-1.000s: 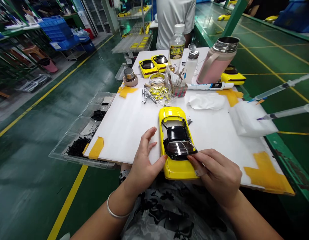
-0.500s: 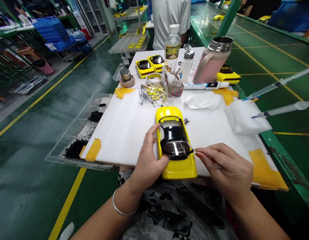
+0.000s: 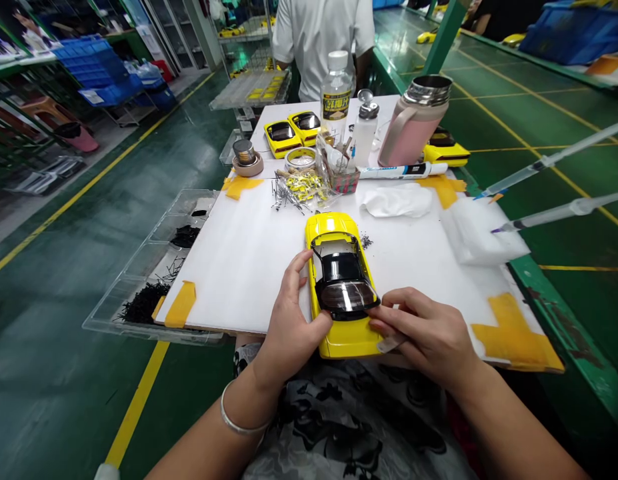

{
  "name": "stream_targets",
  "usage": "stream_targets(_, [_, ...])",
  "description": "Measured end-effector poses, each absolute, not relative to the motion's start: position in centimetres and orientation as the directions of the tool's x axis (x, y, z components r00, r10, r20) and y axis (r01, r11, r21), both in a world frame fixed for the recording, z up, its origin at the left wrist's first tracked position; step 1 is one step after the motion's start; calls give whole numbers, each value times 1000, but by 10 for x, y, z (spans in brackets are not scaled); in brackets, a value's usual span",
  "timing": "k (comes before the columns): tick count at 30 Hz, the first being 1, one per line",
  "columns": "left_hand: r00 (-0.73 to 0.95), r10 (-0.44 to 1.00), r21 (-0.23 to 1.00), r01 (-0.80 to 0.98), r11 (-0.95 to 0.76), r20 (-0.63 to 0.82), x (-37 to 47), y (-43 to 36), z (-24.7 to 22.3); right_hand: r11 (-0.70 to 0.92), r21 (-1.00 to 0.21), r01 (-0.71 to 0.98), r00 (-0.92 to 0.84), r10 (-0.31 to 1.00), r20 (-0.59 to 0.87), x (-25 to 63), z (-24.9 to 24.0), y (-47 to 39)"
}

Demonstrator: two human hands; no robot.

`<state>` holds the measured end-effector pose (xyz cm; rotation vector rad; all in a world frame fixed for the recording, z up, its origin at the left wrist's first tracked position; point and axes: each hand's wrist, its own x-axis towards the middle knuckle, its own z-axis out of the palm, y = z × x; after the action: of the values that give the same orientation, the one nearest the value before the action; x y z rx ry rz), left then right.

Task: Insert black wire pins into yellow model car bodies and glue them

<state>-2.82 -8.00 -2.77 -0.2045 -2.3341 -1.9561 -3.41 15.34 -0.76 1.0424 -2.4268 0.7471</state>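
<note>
A yellow toy car body (image 3: 351,339) with a black roof and a dark rear window lies on the white board (image 3: 259,267), close to its front edge. My left hand (image 3: 295,320) grips the car's left side, thumb near the window's lower left corner and fingers along the side. At the window's right corner, the fingertips of my right hand (image 3: 423,330) are pressed together against the car. A small pale, translucent piece shows under those fingers; what the fingertips pinch is too small to make out. Tiny black bits (image 3: 366,241) lie just right of the car.
Behind the car are a bag of small yellow parts (image 3: 305,185), a marker (image 3: 401,171), a bottle (image 3: 337,97) and a pink flask (image 3: 413,127). Two syringes (image 3: 553,217) stick into white foam (image 3: 481,233) at right. A clear tray (image 3: 103,320) holds black parts at left. A person (image 3: 321,40) is beyond.
My right hand has moved left and onto the car at the window's corner. The pale piece now shows under its fingers. My left hand keeps its hold; the whole view has shifted slightly.
</note>
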Motion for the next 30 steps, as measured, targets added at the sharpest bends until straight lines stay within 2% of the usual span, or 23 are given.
stream_targets(4, [-988,54,973,154,174,146,-27,-81,-29,508,-359,-783,-619,-580,529,-42,-2,155])
stream_targets(7, [-989,71,978,140,152,131,-26,-85,-31,451,-495,-743,-668,-544,507,-45,0,159])
stream_targets(9, [-987,91,986,139,96,130,-26,-89,-32,445,-610,-656,-754,-421,504,-45,-1,166])
stream_targets(11, [-986,100,991,133,10,132,-27,-92,-34,455,-711,-536,-842,-227,489,-44,-3,175])
stream_targets(13, [-989,84,992,115,-58,119,-29,-93,-34,456,-774,-440,-887,-83,455,-44,-6,185])
stream_targets(15, [-994,61,994,85,-71,90,-31,-92,-33,503,-767,-399,-900,-54,433,-44,-8,195])
stream_targets(19, [-997,60,997,49,-54,52,-31,-87,-30,652,-690,-313,-939,-103,328,-42,-5,209])
stream_targets(23, [-996,55,998,64,-6,64,-29,-86,-32,604,-789,-115,-992,-103,65,-40,10,219])
stream_targets(25, [-996,54,996,79,33,77,-29,-87,-33,555,-830,-52,-996,-86,5,-41,20,221])
stream_targets(30, [-993,56,993,103,56,100,-30,-88,-36,540,-841,-39,-997,31,66,-55,41,210])
